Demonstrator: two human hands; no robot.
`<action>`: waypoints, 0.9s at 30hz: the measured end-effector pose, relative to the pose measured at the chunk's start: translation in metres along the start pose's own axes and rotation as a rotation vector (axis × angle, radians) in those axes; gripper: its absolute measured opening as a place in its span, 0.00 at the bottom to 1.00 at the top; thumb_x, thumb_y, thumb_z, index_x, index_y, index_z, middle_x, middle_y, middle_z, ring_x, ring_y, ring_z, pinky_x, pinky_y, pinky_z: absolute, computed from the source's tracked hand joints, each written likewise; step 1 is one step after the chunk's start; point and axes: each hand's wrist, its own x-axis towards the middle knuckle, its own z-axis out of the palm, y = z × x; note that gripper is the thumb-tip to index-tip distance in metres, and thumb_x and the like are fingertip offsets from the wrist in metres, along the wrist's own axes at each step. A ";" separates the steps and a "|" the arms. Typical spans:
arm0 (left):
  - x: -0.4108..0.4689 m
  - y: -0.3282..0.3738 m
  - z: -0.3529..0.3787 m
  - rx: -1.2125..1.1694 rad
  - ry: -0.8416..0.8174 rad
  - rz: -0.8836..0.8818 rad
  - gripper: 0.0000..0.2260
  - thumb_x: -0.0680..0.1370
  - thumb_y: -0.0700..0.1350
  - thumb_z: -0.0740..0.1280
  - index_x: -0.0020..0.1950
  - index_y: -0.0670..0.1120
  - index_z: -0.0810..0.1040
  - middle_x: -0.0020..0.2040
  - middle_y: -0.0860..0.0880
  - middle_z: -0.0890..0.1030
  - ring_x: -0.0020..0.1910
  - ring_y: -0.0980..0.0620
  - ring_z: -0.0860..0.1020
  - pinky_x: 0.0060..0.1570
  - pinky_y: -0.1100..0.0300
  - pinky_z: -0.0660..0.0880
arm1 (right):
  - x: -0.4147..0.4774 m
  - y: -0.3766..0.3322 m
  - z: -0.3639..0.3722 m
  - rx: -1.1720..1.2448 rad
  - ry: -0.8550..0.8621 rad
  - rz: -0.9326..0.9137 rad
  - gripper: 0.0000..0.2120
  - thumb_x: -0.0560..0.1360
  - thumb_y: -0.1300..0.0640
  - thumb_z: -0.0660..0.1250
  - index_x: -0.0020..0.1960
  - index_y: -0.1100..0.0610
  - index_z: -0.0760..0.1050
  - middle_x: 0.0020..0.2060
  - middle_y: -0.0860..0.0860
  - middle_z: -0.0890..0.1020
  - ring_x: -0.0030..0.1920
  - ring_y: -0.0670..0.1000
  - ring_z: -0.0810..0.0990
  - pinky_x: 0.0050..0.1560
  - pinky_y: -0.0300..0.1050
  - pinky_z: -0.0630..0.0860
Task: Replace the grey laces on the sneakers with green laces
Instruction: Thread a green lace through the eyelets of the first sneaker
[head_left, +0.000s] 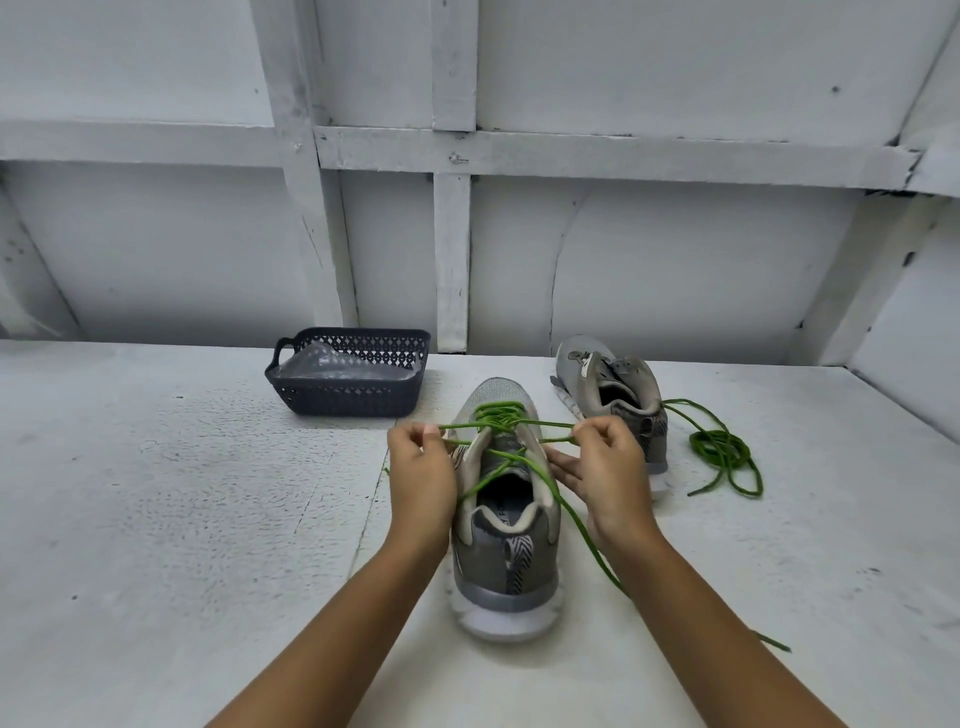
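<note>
A grey sneaker (506, 566) stands on the white table with its heel toward me, threaded with a green lace (501, 415) across its upper eyelets. My left hand (421, 467) pinches one strand of that lace at the shoe's left side. On the right side my right hand (605, 467) pinches the other strand. The two strands stretch taut across the tongue, and a loose end trails past my right forearm toward the near right. A second grey sneaker (613, 389) with no lace stands behind and to the right. A second green lace (724, 452) lies coiled beside it.
A dark plastic basket (348, 400) with clear plastic inside sits at the back left of the table (182, 493). A white panelled wall rises right behind the table's far edge.
</note>
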 end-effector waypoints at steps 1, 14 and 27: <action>-0.001 0.002 0.000 -0.048 0.006 -0.032 0.07 0.82 0.45 0.56 0.44 0.49 0.68 0.45 0.47 0.77 0.48 0.47 0.77 0.60 0.43 0.72 | 0.000 0.000 -0.001 0.016 0.003 0.022 0.09 0.79 0.66 0.55 0.41 0.58 0.68 0.38 0.52 0.74 0.39 0.52 0.83 0.43 0.44 0.79; -0.015 0.023 -0.003 0.631 -0.300 0.148 0.29 0.74 0.44 0.67 0.71 0.47 0.57 0.50 0.50 0.76 0.51 0.47 0.77 0.49 0.57 0.72 | -0.006 -0.009 0.007 -0.794 -0.206 -0.179 0.34 0.74 0.57 0.64 0.75 0.53 0.52 0.54 0.55 0.79 0.54 0.54 0.78 0.49 0.43 0.71; -0.006 0.011 -0.019 0.224 -0.189 -0.019 0.17 0.78 0.39 0.61 0.64 0.48 0.60 0.44 0.44 0.78 0.46 0.43 0.78 0.48 0.51 0.74 | 0.002 0.006 -0.007 -0.256 -0.159 0.023 0.14 0.75 0.66 0.59 0.58 0.55 0.63 0.33 0.55 0.77 0.35 0.56 0.73 0.42 0.55 0.71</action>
